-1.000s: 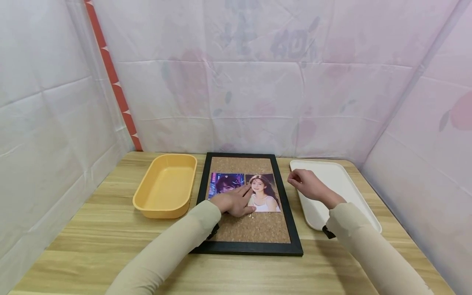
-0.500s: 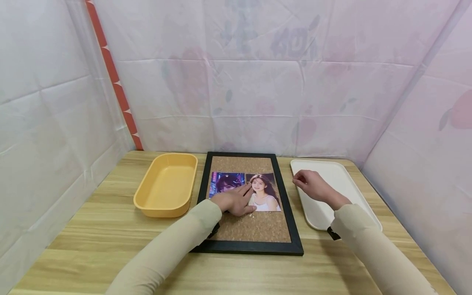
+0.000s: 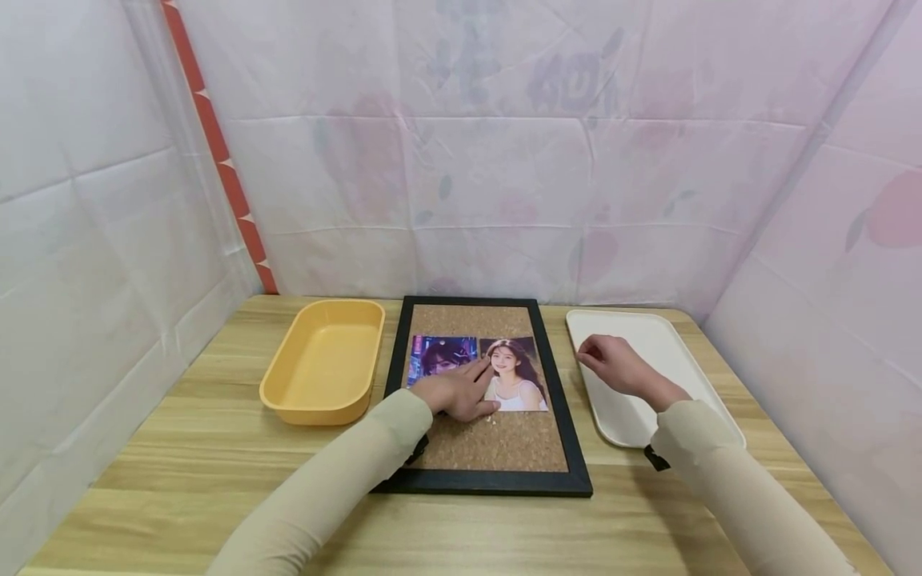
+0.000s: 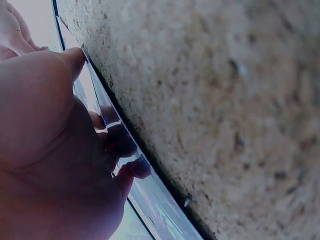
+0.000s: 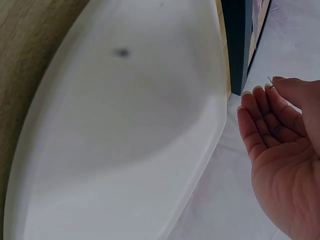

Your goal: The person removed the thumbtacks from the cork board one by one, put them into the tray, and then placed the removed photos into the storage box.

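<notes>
A black-framed cork board (image 3: 497, 452) lies on the wooden table with two photos side by side. My left hand (image 3: 461, 394) lies flat across them, fingers straight, covering the lower part of the purple-blue photo (image 3: 441, 352) and the left edge of the portrait photo (image 3: 520, 380). A small pin head (image 3: 442, 344) shows near the top of the purple-blue photo. Over the left side of the white tray (image 3: 666, 352) hovers my right hand (image 3: 612, 364). Its thumb and index finger pinch a pin (image 5: 269, 79), of which only the thin needle shows in the right wrist view.
Left of the board stands a deep yellow plastic bin (image 3: 317, 417). One small dark speck (image 5: 121, 52) shows on the tray floor in the right wrist view. Pale patterned cloth walls (image 3: 497, 176) enclose the table's back and sides.
My right hand has shifted slightly right, from the gap between board and tray to above the tray's left side. The left hand has stayed in place on the photos.
</notes>
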Demonstrator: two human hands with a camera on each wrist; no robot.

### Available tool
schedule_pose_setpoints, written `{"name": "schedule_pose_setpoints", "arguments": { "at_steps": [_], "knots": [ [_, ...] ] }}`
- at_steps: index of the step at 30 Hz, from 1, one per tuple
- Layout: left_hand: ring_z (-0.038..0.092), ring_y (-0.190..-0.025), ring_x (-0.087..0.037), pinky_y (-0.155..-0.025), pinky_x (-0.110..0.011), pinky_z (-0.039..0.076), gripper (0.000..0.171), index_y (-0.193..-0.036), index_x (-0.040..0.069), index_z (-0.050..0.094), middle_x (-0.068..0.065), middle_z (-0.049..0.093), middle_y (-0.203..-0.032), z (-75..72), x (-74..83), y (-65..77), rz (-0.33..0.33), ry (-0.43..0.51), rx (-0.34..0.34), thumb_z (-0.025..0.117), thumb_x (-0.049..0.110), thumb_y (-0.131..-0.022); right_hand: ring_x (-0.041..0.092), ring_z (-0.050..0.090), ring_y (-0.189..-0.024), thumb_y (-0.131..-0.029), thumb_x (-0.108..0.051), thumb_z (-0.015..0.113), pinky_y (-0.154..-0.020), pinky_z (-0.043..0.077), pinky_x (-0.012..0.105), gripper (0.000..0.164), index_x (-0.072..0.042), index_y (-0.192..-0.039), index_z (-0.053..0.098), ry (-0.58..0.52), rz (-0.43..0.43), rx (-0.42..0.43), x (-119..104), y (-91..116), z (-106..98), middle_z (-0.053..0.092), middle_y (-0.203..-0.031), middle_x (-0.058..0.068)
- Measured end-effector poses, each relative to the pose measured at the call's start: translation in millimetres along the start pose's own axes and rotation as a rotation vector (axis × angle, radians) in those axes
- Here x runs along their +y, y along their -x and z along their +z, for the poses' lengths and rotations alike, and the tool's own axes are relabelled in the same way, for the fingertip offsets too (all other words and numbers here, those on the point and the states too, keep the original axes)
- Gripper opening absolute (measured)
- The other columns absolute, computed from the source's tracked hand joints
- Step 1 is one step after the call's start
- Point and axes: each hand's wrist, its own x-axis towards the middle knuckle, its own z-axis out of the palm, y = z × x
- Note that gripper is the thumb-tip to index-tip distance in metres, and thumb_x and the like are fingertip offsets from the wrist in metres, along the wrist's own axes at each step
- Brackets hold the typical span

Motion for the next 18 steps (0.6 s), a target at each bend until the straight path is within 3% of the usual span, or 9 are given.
{"name": "schedule_pose_setpoints", "arguments": {
  "at_steps": [18],
  "knots": [
    [-0.004,-0.158,-0.018,-0.127,-0.035,0.008,0.082,-0.166,0.016,0.002,-0.001,-0.007,-0.173,-0.8,0.6,1.9,-0.004,-0.009,0.002,0.032,0.062,-0.106,0.015,0.056,-0.074,-0.100,-0.005,0.062,-0.067,0.048,0.035,0.010,0.002,-0.096,0.068,0.010,0.030,-0.033,10.0,7.2,-2.8,0.066,-0.084,0.006]
  ]
}}
